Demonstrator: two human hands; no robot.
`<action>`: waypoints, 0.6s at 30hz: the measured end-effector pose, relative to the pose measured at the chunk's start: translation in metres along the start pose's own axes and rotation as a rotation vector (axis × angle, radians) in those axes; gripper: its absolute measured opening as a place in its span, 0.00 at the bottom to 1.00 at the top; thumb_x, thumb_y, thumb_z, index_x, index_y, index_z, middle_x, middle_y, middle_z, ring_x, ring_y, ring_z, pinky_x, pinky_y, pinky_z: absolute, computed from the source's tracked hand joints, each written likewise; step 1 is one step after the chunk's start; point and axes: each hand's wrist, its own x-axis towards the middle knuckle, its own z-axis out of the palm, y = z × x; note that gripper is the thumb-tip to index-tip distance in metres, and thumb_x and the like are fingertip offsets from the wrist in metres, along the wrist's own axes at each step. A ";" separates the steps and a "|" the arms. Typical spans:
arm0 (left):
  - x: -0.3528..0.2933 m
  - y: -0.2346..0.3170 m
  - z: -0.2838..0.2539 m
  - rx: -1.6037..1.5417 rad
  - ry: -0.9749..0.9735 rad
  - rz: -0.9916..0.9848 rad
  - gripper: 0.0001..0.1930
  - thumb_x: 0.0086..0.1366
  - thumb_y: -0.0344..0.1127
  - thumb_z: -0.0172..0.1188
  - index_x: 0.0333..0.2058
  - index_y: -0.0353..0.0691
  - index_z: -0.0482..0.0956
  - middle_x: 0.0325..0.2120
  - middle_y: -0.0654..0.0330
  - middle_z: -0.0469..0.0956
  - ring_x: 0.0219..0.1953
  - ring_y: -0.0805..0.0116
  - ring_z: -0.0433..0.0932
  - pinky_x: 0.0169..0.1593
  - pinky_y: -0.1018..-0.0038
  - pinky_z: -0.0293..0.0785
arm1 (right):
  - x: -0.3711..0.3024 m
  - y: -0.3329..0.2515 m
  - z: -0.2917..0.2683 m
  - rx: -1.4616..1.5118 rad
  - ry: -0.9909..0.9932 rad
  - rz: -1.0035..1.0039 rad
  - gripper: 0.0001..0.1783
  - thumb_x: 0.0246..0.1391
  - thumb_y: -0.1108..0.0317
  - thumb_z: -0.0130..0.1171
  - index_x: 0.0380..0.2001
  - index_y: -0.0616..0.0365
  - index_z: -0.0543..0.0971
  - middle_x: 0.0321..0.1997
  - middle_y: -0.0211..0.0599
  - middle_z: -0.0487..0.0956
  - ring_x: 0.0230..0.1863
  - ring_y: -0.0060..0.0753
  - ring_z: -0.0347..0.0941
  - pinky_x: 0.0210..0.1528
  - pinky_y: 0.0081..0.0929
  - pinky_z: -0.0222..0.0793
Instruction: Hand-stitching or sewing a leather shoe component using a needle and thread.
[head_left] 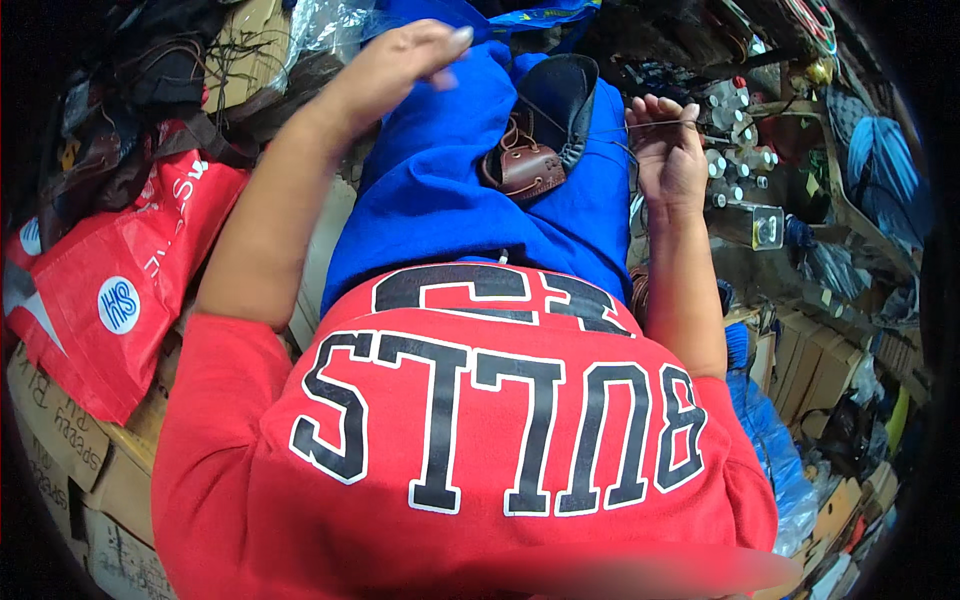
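Note:
A brown leather shoe [527,172] with brown laces and a dark inner lining rests on my lap, over my blue trousers. Thin dark thread [608,131] stretches from the shoe's right side to my right hand [668,155]. That hand is raised beside my right thigh, palm up, with the thread caught between its curled fingers and thumb. My left hand [418,58] is lifted above my left knee, up and left of the shoe. Its fingers are bent and slightly blurred; anything between them is too fine to make out.
A red bag [150,270] lies at my left over cardboard boxes [70,440]. Several small bottles [735,150] stand close beyond my right hand, with a clear square container [767,228] near them. Blue plastic [770,450] and more cardboard [810,360] are at my right.

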 end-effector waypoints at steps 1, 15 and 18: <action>0.003 -0.001 0.014 -0.024 -0.014 0.078 0.22 0.67 0.49 0.48 0.22 0.37 0.71 0.30 0.61 0.73 0.30 0.74 0.72 0.40 0.76 0.68 | 0.001 0.001 0.000 0.156 -0.036 0.088 0.24 0.63 0.51 0.41 0.33 0.62 0.77 0.39 0.45 0.78 0.45 0.44 0.73 0.57 0.44 0.62; 0.030 -0.071 -0.006 -0.905 0.005 -0.298 0.21 0.69 0.47 0.46 0.17 0.44 0.66 0.19 0.63 0.69 0.15 0.75 0.61 0.36 0.71 0.70 | -0.030 -0.016 -0.034 0.039 -0.099 0.351 0.22 0.64 0.52 0.41 0.21 0.54 0.68 0.19 0.31 0.67 0.23 0.30 0.65 0.45 0.34 0.67; 0.011 -0.048 -0.049 -0.139 0.133 -0.026 0.15 0.67 0.44 0.49 0.39 0.40 0.79 0.41 0.60 0.78 0.18 0.82 0.66 0.23 0.85 0.63 | -0.036 -0.024 -0.060 -0.144 -0.135 0.366 0.20 0.62 0.52 0.47 0.32 0.59 0.76 0.36 0.41 0.78 0.43 0.37 0.75 0.50 0.34 0.68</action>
